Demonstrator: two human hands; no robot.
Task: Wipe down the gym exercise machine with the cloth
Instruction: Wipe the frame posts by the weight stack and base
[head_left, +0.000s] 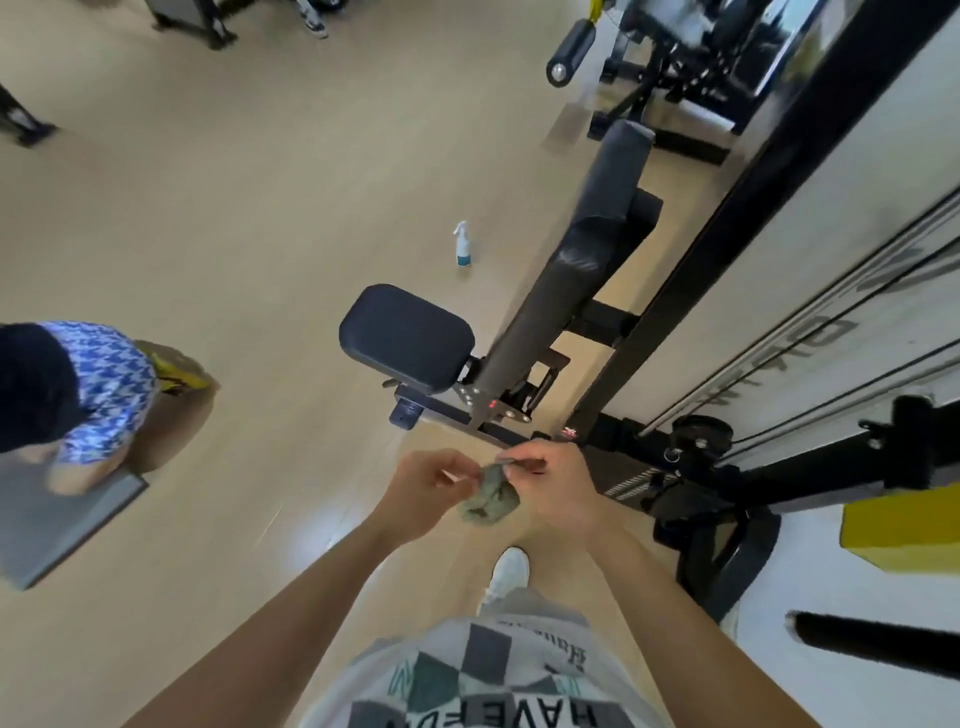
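Grey-green crumpled cloth (488, 499): bunched between your hands, just short of the machine, likely so you can fold a fresh wiping face.
Left hand (426, 483): fingers curled, pinching the cloth's side.
Right hand (556, 478): thumb and fingertips nipping its top.
Black padded seat (408, 338): ahead of you, not yet wiped.
White spray bottle (462, 245): upright on the floor beyond the seat, parked clear of your feet.

Bright even light, fisheye edges, slight blur

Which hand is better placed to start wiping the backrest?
Right, probably: the right hand pinches the cloth, and the backrest lies ahead on its side. The left hand holds the cloth too, but farther off.
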